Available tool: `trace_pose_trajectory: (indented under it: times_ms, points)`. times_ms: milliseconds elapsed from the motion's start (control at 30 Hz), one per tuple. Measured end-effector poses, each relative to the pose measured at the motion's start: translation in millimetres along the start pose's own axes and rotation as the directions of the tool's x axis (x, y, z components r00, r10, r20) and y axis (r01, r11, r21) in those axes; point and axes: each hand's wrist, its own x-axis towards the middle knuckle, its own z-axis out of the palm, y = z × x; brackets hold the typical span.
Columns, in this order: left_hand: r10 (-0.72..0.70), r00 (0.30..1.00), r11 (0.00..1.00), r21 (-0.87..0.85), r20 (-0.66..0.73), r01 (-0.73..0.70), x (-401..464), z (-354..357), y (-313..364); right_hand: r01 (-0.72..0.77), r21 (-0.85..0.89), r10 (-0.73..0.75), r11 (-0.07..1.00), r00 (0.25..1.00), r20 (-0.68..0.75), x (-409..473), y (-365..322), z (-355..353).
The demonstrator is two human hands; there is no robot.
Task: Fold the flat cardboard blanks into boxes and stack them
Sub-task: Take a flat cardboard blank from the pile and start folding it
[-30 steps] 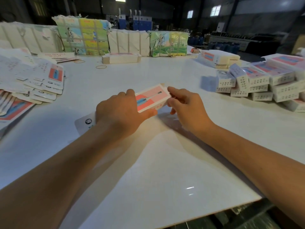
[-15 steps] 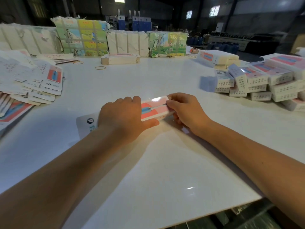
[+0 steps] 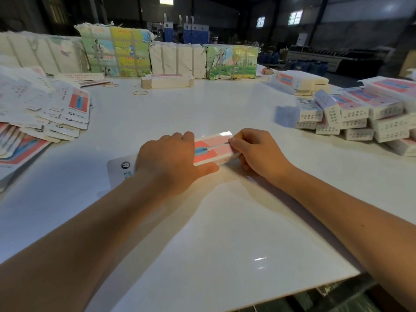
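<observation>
Mid-table, the left hand [image 3: 167, 162] gripped the half-formed box [image 3: 213, 150] steady while the right hand [image 3: 256, 152] pinched its end, likely tucking a flap.

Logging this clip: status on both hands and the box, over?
Left hand holds the half-folded box down on the table. Right hand pinches its right end. Left flap still flat. Nothing in the way.
</observation>
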Motion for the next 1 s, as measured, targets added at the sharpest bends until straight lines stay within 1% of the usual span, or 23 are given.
trace_pose_trajectory:
  times_ms: [100, 133, 167, 200, 233, 267, 300, 333, 367, 400, 433, 467, 500, 533, 567, 600, 667, 700, 733, 767, 833, 900, 1000]
  points:
    - [-0.067, 0.997, 0.993, -0.095, 0.035, 0.070, 2, -4, -4, 0.104, -0.175, -0.141, 0.979, 0.966, -0.215, 0, -1, -9]
    - [-0.083, 0.996, 0.988, -0.125, 0.037, 0.087, 1, -6, -5, 0.076, -0.156, -0.115, 0.985, 0.959, -0.260, 2, -1, -11]
    - [-0.089, 0.995, 0.986, -0.140, 0.038, 0.094, 1, -7, -4, 0.005, -0.027, -0.012, 1.000, 0.969, -0.247, 4, -1, -12]
    - [-0.084, 0.996, 0.986, -0.138, 0.040, 0.089, 0, -8, -2, -0.115, 0.187, 0.146, 0.976, 0.976, -0.161, 4, -4, -12]
    - [-0.070, 0.997, 0.989, -0.124, 0.040, 0.075, -2, -8, 1, -0.249, 0.413, 0.275, 0.876, 0.961, -0.005, 4, -5, -11]
    - [-0.054, 0.998, 0.993, -0.101, 0.037, 0.058, -3, -8, 5, -0.351, 0.570, 0.326, 0.743, 0.933, 0.149, 4, -7, -10]
    - [-0.042, 0.999, 0.996, -0.075, 0.029, 0.044, -3, -8, 8, -0.400, 0.639, 0.328, 0.657, 0.915, 0.236, 4, -8, -8]
    - [-0.036, 0.999, 0.998, -0.054, 0.018, 0.037, -3, -7, 11, -0.407, 0.674, 0.317, 0.617, 0.912, 0.261, 4, -9, -7]
    - [-0.035, 0.999, 0.998, -0.044, 0.010, 0.036, -4, -7, 12, -0.378, 0.675, 0.302, 0.634, 0.924, 0.235, 5, -9, -6]
    - [-0.039, 0.999, 0.998, -0.043, 0.006, 0.039, -4, -6, 14, -0.323, 0.656, 0.274, 0.683, 0.945, 0.179, 4, -9, -4]
    - [-0.045, 0.999, 0.998, -0.046, 0.002, 0.045, -4, -6, 15, -0.228, 0.576, 0.213, 0.785, 0.972, 0.095, 3, -7, -3]
    - [-0.052, 0.999, 0.998, -0.043, -0.007, 0.052, -6, -6, 16, -0.094, 0.380, 0.100, 0.920, 0.995, 0.004, 1, -7, -2]
    - [-0.055, 0.998, 0.998, -0.027, -0.026, 0.055, -7, -6, 18, 0.056, 0.088, -0.050, 0.995, 0.996, -0.069, -3, -7, -1]
    - [-0.054, 0.997, 0.999, -0.001, -0.048, 0.054, -7, -5, 21, 0.175, -0.171, -0.191, 0.970, 0.978, -0.085, -7, -8, 2]
    - [-0.052, 0.996, 0.998, 0.025, -0.067, 0.054, -8, -6, 23, 0.238, -0.310, -0.268, 0.921, 0.961, -0.060, -11, -9, 6]
    - [-0.047, 0.996, 0.998, 0.048, -0.077, 0.051, -9, -6, 25, 0.275, -0.360, -0.303, 0.892, 0.953, -0.024, -15, -11, 9]
    - [-0.033, 0.996, 0.995, 0.095, -0.077, 0.041, -11, -6, 27, 0.279, -0.373, -0.298, 0.885, 0.955, 0.009, -19, -11, 13]
    - [-0.024, 0.996, 0.992, 0.122, -0.082, 0.034, -12, -5, 26, 0.235, -0.316, -0.247, 0.919, 0.969, 0.000, -19, -12, 14]
    - [-0.016, 0.996, 0.989, 0.147, -0.092, 0.029, -13, -5, 25, 0.160, -0.177, -0.167, 0.971, 0.986, -0.022, -19, -15, 14]
    - [-0.011, 0.994, 0.986, 0.162, -0.105, 0.028, -13, -5, 23, 0.070, 0.025, -0.069, 0.997, 0.997, -0.042, -17, -17, 14]
    - [-0.012, 0.992, 0.987, 0.157, -0.128, 0.032, -12, -6, 20, -0.077, 0.369, 0.094, 0.926, 0.995, -0.029, -12, -19, 11]
    - [-0.016, 0.989, 0.991, 0.130, -0.145, 0.035, -11, -7, 19, -0.144, 0.510, 0.158, 0.848, 0.987, 0.016, -6, -16, 6]
    - [0.017, 0.984, 0.992, 0.123, -0.178, 0.005, -12, -6, 19, -0.229, 0.642, 0.216, 0.732, 0.971, 0.101, -2, -11, -1]
